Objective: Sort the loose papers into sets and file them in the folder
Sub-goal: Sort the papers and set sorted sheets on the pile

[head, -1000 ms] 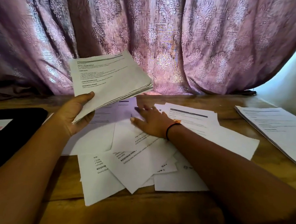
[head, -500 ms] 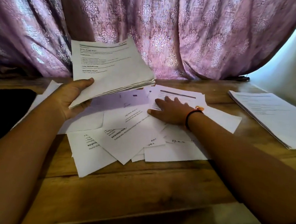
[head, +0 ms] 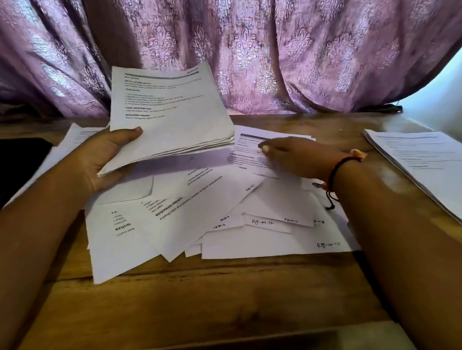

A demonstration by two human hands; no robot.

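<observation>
Your left hand (head: 104, 159) grips the stack (head: 170, 118), thumb on top. Your right hand (head: 299, 160) lies flat, fingers together, on the loose papers (head: 219, 224).

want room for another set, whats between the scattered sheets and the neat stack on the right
Head view: a strip of bare wooden table, crossed by the right forearm, separates the scattered sheets from the neat stack.

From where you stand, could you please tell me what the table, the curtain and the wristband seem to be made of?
Table: wood, by its brown grain and seams, with a dull sheen. Curtain: mauve woven fabric, folded, with a shiny patterned weave. Wristband: probably cord or thread, red and black, with loose ends.
</observation>
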